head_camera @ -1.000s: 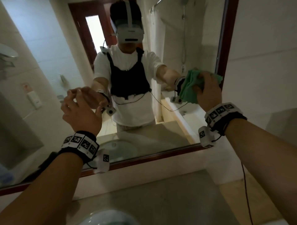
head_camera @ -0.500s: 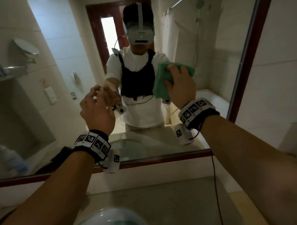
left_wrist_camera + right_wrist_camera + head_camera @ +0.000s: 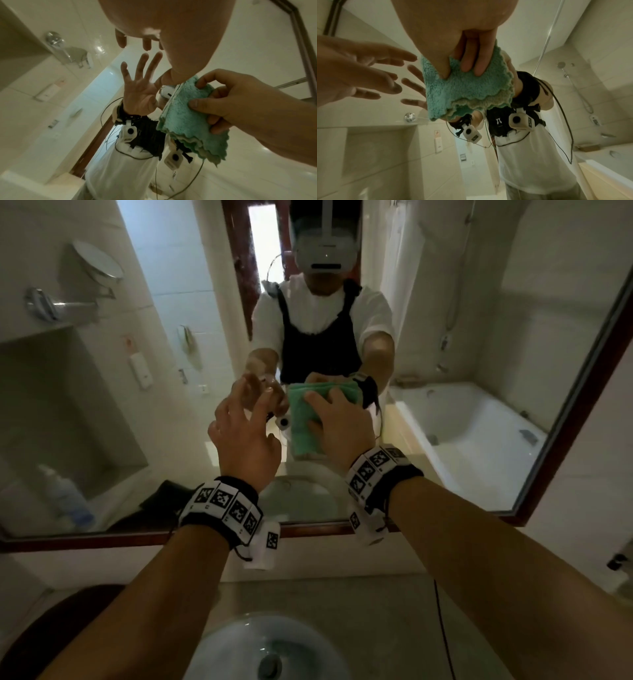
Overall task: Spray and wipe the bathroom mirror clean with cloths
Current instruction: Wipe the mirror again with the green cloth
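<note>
Lowered to mid-mirror, right hand (image 3: 342, 426) pinches cloth (image 3: 305, 422); left hand (image 3: 243, 440) spread.

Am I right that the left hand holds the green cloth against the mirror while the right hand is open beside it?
No, the hands are swapped. The right hand holds the green cloth against the mirror, and the left hand is open beside it. The head view shows it; both wrist views agree.

A folded teal cloth (image 3: 306, 419), fluffy with scalloped edges, lies flat against the mirror (image 3: 513, 354) at frame centre. The red-framed mirror fills the upper frame.
</note>
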